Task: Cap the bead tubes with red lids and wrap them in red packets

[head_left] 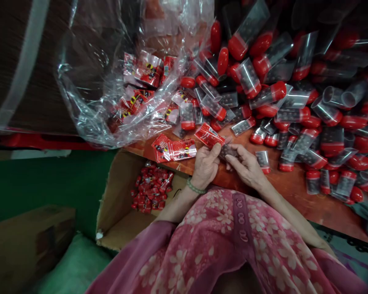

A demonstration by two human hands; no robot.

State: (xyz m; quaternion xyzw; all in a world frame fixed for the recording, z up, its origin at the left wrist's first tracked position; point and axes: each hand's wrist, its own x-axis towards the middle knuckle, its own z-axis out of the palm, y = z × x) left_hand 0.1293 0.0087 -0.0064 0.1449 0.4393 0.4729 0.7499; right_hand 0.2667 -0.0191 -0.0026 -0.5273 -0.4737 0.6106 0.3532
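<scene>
Fingers [215, 151] partly hide red printed wrapper [209, 134].

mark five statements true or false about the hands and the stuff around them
1. The left hand holds a red packet. True.
2. The bracelet is on the right wrist. False: the bracelet is on the left wrist.
3. Clear containers with red ends lie piled on the table. True.
4. The cardboard box is closed. False: the cardboard box is open, with small red items inside.
5. The right hand is close beside the left. True.
</scene>
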